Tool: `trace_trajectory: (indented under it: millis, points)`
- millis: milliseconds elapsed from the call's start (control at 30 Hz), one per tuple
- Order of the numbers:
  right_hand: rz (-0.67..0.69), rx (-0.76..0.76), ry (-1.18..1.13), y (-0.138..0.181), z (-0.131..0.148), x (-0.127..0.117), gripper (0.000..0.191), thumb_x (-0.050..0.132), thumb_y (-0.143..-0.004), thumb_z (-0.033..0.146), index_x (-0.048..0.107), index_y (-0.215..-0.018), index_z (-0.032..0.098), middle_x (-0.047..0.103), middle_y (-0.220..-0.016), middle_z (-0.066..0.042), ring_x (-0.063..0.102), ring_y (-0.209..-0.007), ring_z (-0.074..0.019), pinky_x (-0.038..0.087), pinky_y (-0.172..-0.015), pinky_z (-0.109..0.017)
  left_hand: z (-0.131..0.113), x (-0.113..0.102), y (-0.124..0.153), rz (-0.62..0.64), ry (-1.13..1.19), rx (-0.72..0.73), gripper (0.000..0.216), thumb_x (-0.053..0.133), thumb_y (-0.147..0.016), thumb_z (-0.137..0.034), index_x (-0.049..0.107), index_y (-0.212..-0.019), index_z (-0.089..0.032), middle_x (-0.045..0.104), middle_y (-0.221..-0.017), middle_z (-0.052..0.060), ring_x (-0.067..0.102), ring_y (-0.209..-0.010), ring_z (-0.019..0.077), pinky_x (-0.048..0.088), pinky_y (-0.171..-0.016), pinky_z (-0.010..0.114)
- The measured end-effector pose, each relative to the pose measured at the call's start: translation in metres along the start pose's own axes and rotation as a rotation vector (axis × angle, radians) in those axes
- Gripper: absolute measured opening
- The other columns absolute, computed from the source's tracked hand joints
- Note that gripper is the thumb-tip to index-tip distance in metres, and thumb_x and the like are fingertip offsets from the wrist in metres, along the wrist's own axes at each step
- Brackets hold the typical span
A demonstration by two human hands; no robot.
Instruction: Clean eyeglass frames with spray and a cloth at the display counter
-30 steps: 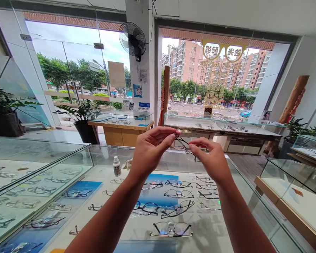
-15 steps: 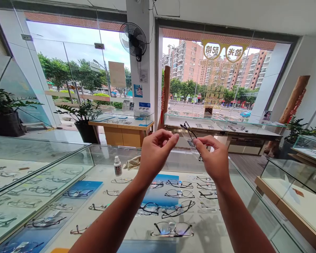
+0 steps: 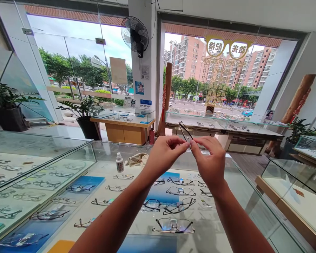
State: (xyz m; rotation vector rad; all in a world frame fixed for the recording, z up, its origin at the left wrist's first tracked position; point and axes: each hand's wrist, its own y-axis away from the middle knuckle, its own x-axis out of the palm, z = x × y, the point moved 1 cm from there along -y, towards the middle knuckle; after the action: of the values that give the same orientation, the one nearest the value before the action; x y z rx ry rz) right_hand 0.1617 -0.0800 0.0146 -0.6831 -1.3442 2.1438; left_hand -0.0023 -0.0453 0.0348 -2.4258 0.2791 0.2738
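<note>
I hold a thin dark-framed pair of glasses (image 3: 184, 131) up at chest height over a glass display counter (image 3: 100, 154). My left hand (image 3: 165, 154) pinches the frame from the left with thumb and forefinger. My right hand (image 3: 210, 160) pinches it from the right, fingertips nearly touching the left hand's. Part of the frame sticks up above my fingers; the rest is hidden behind them. Under the glass lie several pairs of glasses (image 3: 173, 225) in rows.
A small white bottle (image 3: 119, 162) and a beige cloth (image 3: 138, 159) rest on the counter's far edge. More glass cases stand left (image 3: 28, 147), right (image 3: 292, 179) and ahead (image 3: 197, 121). Potted plants (image 3: 85, 112) and a wall fan (image 3: 135, 33) are by the windows.
My hands have come closer together and the glasses turned upright between the fingertips. My left hand, loose from the frame half a second ago, pinches it again. The view shifted slightly.
</note>
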Motion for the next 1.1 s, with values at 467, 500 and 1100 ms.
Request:
trace_trajectory:
  millis: [467, 500, 1100]
  points:
    - [0.146, 0.129, 0.074, 0.018, -0.026, -0.043, 0.028, 0.06, -0.102, 0.043, 0.079, -0.1, 0.023, 0.079, -0.1, -0.007, 0.069, -0.092, -0.0253, 0.051, -0.089, -0.042, 0.016, -0.027, 0.015, 0.182, -0.54, -0.073, 0.014, 0.067, -0.081, -0.029, 0.073, -0.07, -0.022, 0.067, -0.067, 0.003, 0.051, -0.06, 0.0154, 0.033, -0.06, 0.032]
    - [0.191, 0.172, 0.116, 0.031, -0.041, -0.055, 0.03, 0.06, -0.101, 0.046, 0.079, -0.1, 0.022, 0.079, -0.102, -0.008, 0.069, -0.093, -0.026, 0.051, -0.091, -0.043, 0.022, -0.034, 0.018, 0.212, -0.6, -0.074, 0.014, 0.067, -0.08, -0.029, 0.074, -0.07, -0.021, 0.067, -0.067, 0.003, 0.051, -0.06, 0.0155, 0.034, -0.061, 0.032]
    - [0.568, 0.738, 0.954, 0.232, -0.147, -0.185, 0.072, 0.041, -0.1, 0.056, 0.061, -0.154, 0.012, 0.052, -0.162, -0.023, 0.044, -0.148, -0.0426, 0.037, -0.121, -0.056, 0.119, -0.051, 0.061, 0.709, -1.192, -0.208, 0.02, 0.07, -0.083, -0.022, 0.084, -0.096, -0.016, 0.08, -0.101, 0.016, 0.07, -0.096, 0.0281, 0.047, -0.086, 0.034]
